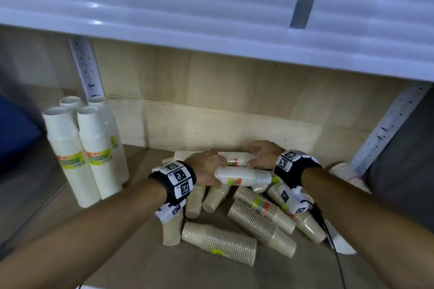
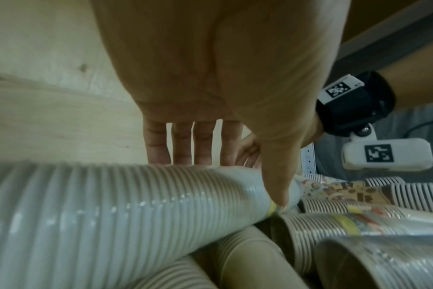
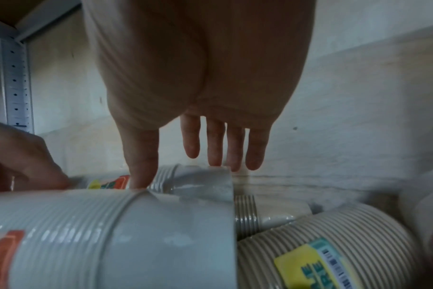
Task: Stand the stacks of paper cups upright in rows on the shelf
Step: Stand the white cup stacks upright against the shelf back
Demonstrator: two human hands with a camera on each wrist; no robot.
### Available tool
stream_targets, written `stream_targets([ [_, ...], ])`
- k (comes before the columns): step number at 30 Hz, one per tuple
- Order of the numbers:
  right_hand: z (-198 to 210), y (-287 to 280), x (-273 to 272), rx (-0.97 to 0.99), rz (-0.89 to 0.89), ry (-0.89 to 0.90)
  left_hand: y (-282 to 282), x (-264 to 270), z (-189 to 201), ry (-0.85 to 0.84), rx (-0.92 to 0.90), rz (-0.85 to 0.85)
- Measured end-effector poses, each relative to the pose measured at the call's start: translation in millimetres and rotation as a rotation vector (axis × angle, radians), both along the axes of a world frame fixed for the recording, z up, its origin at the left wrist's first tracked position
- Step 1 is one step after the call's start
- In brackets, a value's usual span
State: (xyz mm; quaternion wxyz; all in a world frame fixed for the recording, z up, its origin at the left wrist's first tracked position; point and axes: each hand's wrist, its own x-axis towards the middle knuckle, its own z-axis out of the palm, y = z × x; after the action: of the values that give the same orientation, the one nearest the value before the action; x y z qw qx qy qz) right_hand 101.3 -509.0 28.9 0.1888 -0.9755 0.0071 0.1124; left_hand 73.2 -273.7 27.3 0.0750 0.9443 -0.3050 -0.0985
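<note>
Four stacks [image 1: 87, 148] stand upright at the frame's left, while mid-frame my left hand [image 1: 206, 166] has its grip curled round one end of a white stack [image 1: 244, 177] lying crosswise, my right hand [image 1: 263, 153] spread wide over its other end.

The shelf [image 1: 145, 260] is a brown board backed by a pale wooden panel [image 1: 211, 122]. Four white cup stacks [image 1: 91, 155] stand upright at its left rear corner, touching one another. A heap of wrapped cup stacks [image 1: 246, 223] lies on its side across the centre and right.
</note>
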Motion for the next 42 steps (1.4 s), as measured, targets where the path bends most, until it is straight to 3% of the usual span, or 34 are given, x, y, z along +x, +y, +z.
stream_targets([
  [14, -13, -1, 8, 0.04, 0.149, 0.0, 4, 4, -9, -0.018, 0.078, 0.013],
  [24, 13, 1, -6, 0.026, 0.096, -0.052, 23, -7, 1, -0.017, 0.071, 0.073],
  [33, 73, 27, -20, 0.082, 0.061, -0.253, 78, -20, 43, 0.026, -0.245, 0.232],
  [38, 113, 75, -31, 0.196, 0.119, -0.386, 117, -36, 63, 0.025, -0.535, 0.387],
  [42, 142, 119, -38, 0.295, 0.195, -0.456, 143, -50, 69, -0.02, -0.631, 0.46],
])
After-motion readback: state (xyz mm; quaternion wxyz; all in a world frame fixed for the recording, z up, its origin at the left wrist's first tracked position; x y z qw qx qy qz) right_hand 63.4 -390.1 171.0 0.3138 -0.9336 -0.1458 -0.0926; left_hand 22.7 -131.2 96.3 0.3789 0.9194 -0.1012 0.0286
